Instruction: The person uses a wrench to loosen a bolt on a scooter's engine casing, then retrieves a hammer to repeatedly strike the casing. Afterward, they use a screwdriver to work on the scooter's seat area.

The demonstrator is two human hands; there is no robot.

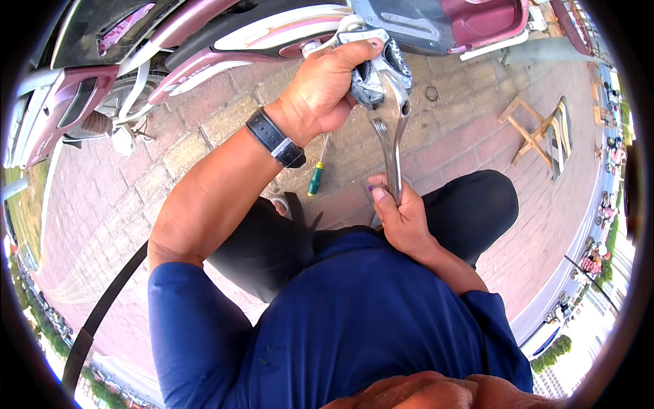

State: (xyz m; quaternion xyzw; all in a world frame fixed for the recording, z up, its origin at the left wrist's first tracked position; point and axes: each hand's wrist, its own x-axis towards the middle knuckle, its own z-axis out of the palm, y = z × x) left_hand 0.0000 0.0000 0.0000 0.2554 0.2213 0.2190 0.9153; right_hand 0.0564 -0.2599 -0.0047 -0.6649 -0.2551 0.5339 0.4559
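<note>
My left hand (320,92), with a black-strapped watch (276,140) at its wrist, grips a grey metal pedal-like block (368,85) with dark openings. The thumb lies over its top. A shiny metal arm (394,99) extends down from this block. Low in front of my body, my right hand (403,211) is closed round the handle of a chrome wrench (393,163). The upper end of the wrench reaches the shiny arm; whether its jaw is seated on anything, I cannot tell. On the paving between my knees lies a screwdriver (316,178) with a green and yellow handle.
A maroon and white two-wheeler (238,58) spans the far side, with a grey footboard (402,24) behind the block. A wooden folding stool (538,133) stands to the right on the brick paving (470,129). Farther right, people and motorbikes line a road.
</note>
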